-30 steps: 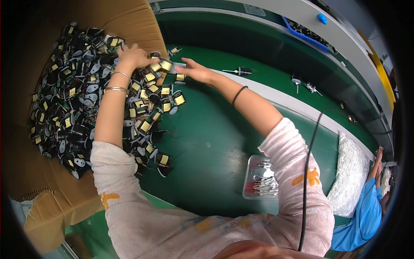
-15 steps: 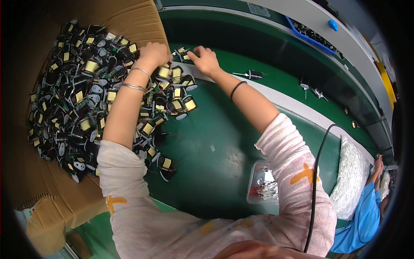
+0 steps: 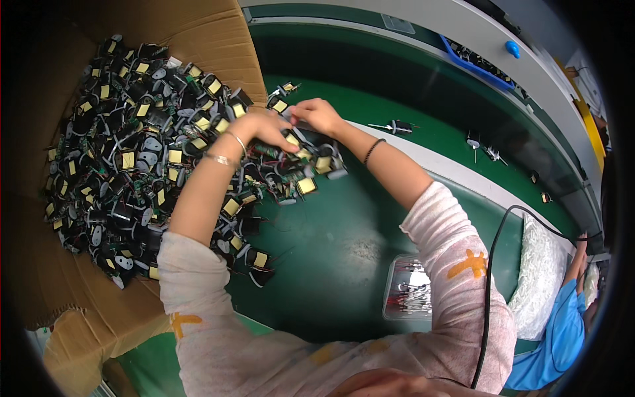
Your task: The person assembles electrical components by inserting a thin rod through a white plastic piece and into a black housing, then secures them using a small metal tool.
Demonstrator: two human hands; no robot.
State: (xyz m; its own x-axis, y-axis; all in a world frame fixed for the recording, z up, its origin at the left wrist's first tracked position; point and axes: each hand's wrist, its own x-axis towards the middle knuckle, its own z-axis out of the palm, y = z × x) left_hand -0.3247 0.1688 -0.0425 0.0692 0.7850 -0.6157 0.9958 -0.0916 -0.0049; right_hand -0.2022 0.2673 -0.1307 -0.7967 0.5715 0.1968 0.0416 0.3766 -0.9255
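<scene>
A large heap of small black electronic assemblies (image 3: pixel 145 159), with yellow pads, green circuit boards, grey ends and thin wires, spills from a cardboard box (image 3: pixel 192 30) onto the green bench. My left hand (image 3: pixel 264 129) lies over the heap's right edge, palm down, fingers stretched out across several assemblies and touching them. Close beside it, my right hand (image 3: pixel 319 117) has its fingers bent and drawn together at the heap's far right edge. What they pinch, if anything, is too small to make out. A few assemblies (image 3: pixel 281 104) lie just beyond both hands.
A clear plastic tray (image 3: pixel 390 291) of slim metal parts sits near my right arm. Single assemblies (image 3: pixel 400 126) lie along the green strip behind a white ledge (image 3: pixel 450 165). A white bag (image 3: pixel 532 278), a black cable (image 3: pixel 489 278) and a person's blue sleeve (image 3: pixel 552 337) are at right.
My left hand has moved right and nearer, and assemblies at the heap's right edge have shifted the same way. My right hand has come nearer, its fingers drawing together.
</scene>
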